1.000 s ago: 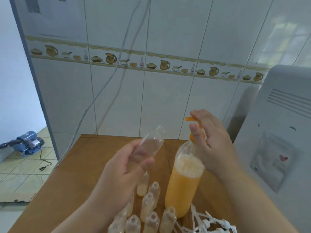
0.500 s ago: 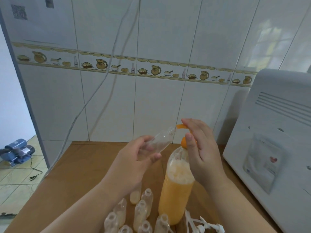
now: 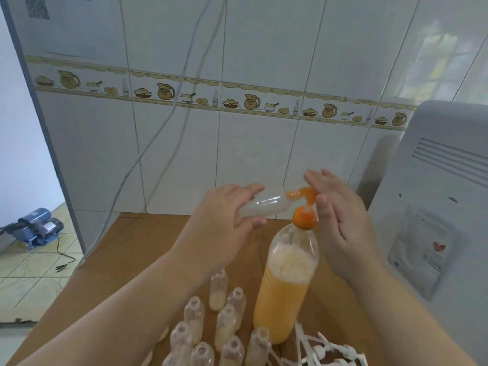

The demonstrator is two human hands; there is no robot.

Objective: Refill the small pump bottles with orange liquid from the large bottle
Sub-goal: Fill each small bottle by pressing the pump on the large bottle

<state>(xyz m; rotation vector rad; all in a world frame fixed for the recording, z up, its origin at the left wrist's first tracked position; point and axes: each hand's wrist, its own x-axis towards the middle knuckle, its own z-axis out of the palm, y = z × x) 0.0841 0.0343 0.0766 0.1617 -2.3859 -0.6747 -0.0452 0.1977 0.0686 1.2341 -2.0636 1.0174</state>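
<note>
While the left hand [image 3: 224, 207] grips a small pump bottle [image 3: 261, 206] lying nearly horizontal, its open mouth points right and meets the orange pump spout [image 3: 303, 192] atop the large bottle [image 3: 286, 283], which stands upright on the worktop [image 3: 126, 254]. The right hand [image 3: 340, 220], fingers straight, rests flat against the pump head.

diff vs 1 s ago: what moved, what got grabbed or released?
The left hand, still gripping the small bottle, tipped it from pointing up to lying sideways and brought its neck onto the orange pump spout. The right hand opened from curled fingers to flat, resting on the pump top. The large bottle and the small bottles on the table stayed put.
</note>
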